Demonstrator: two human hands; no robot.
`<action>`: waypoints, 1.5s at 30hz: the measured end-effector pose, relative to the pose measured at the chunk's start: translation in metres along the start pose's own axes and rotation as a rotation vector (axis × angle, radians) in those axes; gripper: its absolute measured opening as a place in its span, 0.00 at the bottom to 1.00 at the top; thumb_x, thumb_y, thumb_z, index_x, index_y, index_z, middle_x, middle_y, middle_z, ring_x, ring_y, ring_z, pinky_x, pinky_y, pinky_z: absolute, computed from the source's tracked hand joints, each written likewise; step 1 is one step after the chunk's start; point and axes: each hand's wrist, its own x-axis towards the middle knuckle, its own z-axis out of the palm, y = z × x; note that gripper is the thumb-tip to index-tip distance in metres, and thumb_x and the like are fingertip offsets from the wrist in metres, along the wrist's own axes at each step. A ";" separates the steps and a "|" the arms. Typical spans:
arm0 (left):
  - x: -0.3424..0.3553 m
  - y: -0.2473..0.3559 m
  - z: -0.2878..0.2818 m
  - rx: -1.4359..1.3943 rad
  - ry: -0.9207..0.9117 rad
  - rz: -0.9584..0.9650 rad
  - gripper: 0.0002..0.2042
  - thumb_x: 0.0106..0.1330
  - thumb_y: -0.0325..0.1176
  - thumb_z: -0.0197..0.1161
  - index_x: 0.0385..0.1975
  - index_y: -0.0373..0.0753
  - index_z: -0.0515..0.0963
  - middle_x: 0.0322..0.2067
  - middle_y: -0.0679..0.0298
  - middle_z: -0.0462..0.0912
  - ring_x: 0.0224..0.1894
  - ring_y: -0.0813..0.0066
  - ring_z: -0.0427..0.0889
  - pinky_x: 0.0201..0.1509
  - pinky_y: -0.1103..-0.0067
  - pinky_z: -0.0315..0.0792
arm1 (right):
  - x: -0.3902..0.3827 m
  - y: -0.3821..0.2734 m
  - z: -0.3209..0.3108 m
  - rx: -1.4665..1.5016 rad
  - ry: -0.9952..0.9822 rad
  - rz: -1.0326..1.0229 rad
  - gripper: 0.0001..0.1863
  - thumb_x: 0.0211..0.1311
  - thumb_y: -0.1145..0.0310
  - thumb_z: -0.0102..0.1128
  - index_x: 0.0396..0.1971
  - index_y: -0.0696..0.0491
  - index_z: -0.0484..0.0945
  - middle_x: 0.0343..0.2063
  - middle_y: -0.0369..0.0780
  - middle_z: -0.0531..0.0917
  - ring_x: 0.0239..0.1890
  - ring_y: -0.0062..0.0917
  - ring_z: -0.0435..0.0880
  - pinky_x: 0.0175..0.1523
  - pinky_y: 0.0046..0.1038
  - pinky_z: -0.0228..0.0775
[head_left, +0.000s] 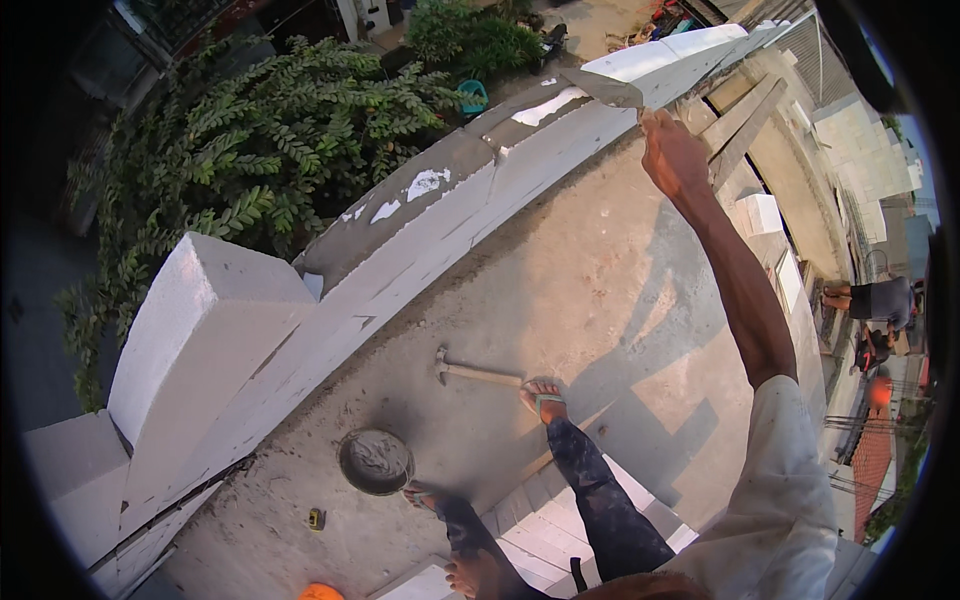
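Note:
My right hand (pixel 675 155), at the end of an outstretched arm, is closed round the handle of a trowel. The trowel's grey blade (pixel 605 90) lies against the top of the low white block wall (pixel 430 230). Grey mortar (pixel 400 195) covers much of that top, with white patches showing through. Down by my left leg, at the lower edge, part of my left hand (pixel 463 580) shows, its fingers apart and nothing seen in them. A round bucket of mortar (pixel 376 461) stands on the floor beside my left foot.
A hammer (pixel 480 374) lies by my right foot, and a tape measure (pixel 316 519) near the wall. White blocks (pixel 535 520) sit around my legs. One large block (pixel 205 310) stands on the wall at left. Planks (pixel 745 130) lie far right; another person (pixel 880 300) is beyond.

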 end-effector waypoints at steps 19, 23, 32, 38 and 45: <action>0.025 -0.047 -0.050 -0.272 -0.328 -0.050 0.33 0.64 0.55 0.64 0.63 0.38 0.74 0.59 0.51 0.74 0.62 0.49 0.72 0.67 0.58 0.66 | -0.428 -0.406 -0.044 1.251 -1.144 0.089 0.15 0.69 0.64 0.69 0.43 0.61 0.80 0.31 0.47 0.84 0.33 0.45 0.84 0.43 0.40 0.76; 0.032 -0.075 -0.039 -0.376 -0.373 -0.054 0.34 0.65 0.55 0.63 0.65 0.38 0.73 0.62 0.51 0.74 0.63 0.49 0.72 0.68 0.59 0.66 | -0.489 -0.534 -0.005 1.008 -1.186 -0.437 0.19 0.68 0.58 0.70 0.44 0.60 0.83 0.34 0.49 0.89 0.39 0.43 0.90 0.46 0.42 0.81; 0.051 -0.117 -0.028 -0.474 -0.490 -0.094 0.33 0.67 0.56 0.63 0.68 0.44 0.73 0.64 0.53 0.73 0.66 0.49 0.72 0.71 0.58 0.67 | -0.537 -0.705 0.065 0.491 -1.097 -0.575 0.15 0.66 0.64 0.66 0.43 0.60 0.86 0.43 0.52 0.90 0.53 0.51 0.89 0.57 0.47 0.82; 0.060 -0.129 -0.021 -0.500 -0.500 -0.099 0.32 0.68 0.56 0.64 0.69 0.46 0.73 0.65 0.55 0.73 0.66 0.50 0.72 0.71 0.59 0.66 | -0.561 -0.690 0.090 0.784 -1.185 -0.679 0.15 0.66 0.62 0.67 0.42 0.60 0.86 0.40 0.53 0.89 0.49 0.46 0.90 0.52 0.43 0.82; 0.056 -0.123 -0.024 -0.491 -0.492 -0.104 0.33 0.68 0.57 0.64 0.69 0.45 0.73 0.65 0.54 0.74 0.66 0.50 0.73 0.71 0.59 0.66 | -0.548 -0.621 0.068 1.161 -1.150 -0.591 0.23 0.64 0.54 0.74 0.35 0.63 0.81 0.30 0.50 0.85 0.33 0.41 0.85 0.44 0.40 0.77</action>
